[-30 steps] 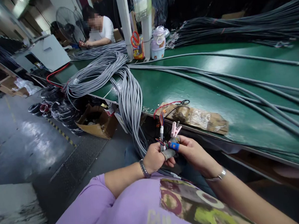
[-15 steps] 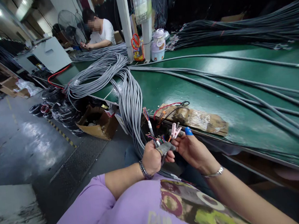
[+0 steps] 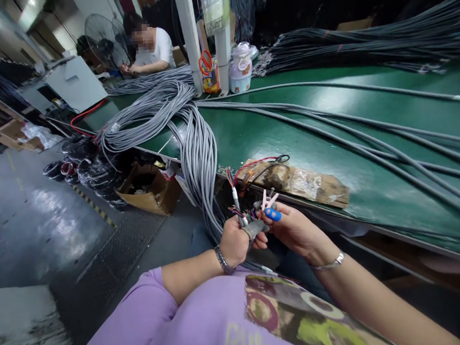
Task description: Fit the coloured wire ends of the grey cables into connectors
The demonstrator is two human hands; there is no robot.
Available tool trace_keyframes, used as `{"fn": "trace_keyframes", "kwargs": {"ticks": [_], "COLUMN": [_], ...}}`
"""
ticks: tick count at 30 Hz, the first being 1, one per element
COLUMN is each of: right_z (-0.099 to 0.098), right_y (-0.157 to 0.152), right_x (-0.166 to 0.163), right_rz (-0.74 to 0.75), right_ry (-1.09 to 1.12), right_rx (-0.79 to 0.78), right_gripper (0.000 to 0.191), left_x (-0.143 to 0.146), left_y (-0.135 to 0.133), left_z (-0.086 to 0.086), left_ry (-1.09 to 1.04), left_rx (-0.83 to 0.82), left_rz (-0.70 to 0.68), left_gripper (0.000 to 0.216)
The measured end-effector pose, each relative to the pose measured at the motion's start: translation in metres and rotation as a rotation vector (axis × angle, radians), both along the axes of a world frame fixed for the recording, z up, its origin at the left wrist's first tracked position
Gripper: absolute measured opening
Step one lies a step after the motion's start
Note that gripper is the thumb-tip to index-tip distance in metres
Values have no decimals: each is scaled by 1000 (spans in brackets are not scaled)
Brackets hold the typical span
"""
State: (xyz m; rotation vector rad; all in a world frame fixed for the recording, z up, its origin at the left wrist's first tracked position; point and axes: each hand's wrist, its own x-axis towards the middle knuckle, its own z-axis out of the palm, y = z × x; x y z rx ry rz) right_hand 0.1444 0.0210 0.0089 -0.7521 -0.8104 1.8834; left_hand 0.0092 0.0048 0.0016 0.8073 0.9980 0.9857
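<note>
My left hand [image 3: 236, 243], its thumb in a grey cover, is closed around a grey cable [image 3: 245, 222] whose end fans into thin coloured wires [image 3: 239, 211]. Another grey cable end [image 3: 234, 192] with a white band and bare-ended coloured wires stands up just beyond that hand. Close beside it, my right hand [image 3: 293, 228] is pinched, a blue finger cover [image 3: 273, 214] on its thumb. What lies between those fingertips is hidden. A pink clip [image 3: 270, 199] shows right above the thumb, at the bench edge; whether the fingers touch it I cannot tell.
A taped wooden board [image 3: 307, 183] lies along the edge of the green bench [image 3: 328, 94]. Coiled grey cables [image 3: 148, 115] hang over the edge at left. Bundled dark cables [image 3: 355, 43] lie at the back. A co-worker [image 3: 154, 47] sits beyond; a cardboard box [image 3: 147, 193] is below.
My right thumb has come down and left, closing against the fingers below the pink clip. The upright cable end has shifted slightly right. My left hand keeps its hold.
</note>
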Motion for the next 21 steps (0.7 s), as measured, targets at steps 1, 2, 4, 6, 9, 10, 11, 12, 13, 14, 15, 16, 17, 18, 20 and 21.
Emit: {"fn": "trace_keyframes", "kwargs": {"ticks": [1,2,4,6,9,10,11,12,13,14,15,16,17,18,20,21], "right_z": [-2,-4,-7,-9,-9,-9,-9,-10,-11,-11,-12,-12,-12,-12,-9,-8], "right_y": [0,0,-1,-3,-4,-5,-5,-5,-5,-6,-6,-7,-7,-8,-10,-11], "right_x": [1,2,3,4,4,4,4,4,3,3,2,1,-1,-2,-7,-9], "right_rz": [-43,-78,-135,-177,-196,-198,-205,-217,-232,-251,-267,-273,-269,-260,-232,-217], "right_ry": [-30,-67,-135,-181,-223,-233,-242,-252,-259,-262,-256,-239,-212,-178,-116,-97], "right_rx": [-3,-1,15,34,51,57,63,66,62,50,31,5,-23,-46,-72,-72], "right_gripper": [27,28,29,29,29,30,30,31,31,31,31,30,29,28,26,26], "left_x": [-1,-2,-2,-3,-3,-4,-4,-4,-5,-5,-5,-5,-5,-6,-6,-6], "left_y": [0,0,0,-1,-1,-2,-2,-2,-2,-2,-2,-2,-2,-2,-3,-3], "left_z": [-2,-3,-5,-6,-7,-7,-7,-8,-8,-8,-9,-9,-9,-8,-8,-8], "left_ry": [15,31,64,97,125,129,132,134,134,131,125,120,117,118,134,143], "left_rx": [4,10,20,23,28,34,39,42,40,35,28,22,20,25,43,49], "left_rz": [-9,-17,-27,-36,-63,-70,-70,-63,-50,-35,-18,-4,6,7,-19,-47], "left_gripper": [39,39,39,40,41,41,41,41,40,40,40,40,41,41,40,40]}}
